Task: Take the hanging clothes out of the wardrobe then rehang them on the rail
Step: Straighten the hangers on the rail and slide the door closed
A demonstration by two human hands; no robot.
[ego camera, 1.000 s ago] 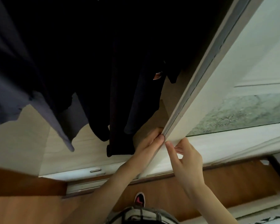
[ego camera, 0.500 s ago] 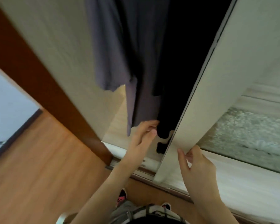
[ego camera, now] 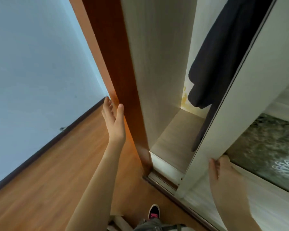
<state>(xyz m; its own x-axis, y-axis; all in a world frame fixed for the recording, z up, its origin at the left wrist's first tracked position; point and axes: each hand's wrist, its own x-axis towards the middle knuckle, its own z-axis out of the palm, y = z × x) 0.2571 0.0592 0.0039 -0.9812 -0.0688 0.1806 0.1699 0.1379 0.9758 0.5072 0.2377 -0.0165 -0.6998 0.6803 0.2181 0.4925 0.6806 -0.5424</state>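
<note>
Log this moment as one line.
wardrobe: part open | left hand: open, beside brown side panel | right hand: on sliding door | dark garment: hanging inside, untouched

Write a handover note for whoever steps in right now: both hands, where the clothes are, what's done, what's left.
Left hand: open, holds nothing, beside the brown side panel.
Right hand: on the sliding door; grip unclear.
Dark clothes hang inside the wardrobe; the rail is out of view.
Done: the door stands partly open.
Left: take the clothes out, then rehang them on the rail.
</note>
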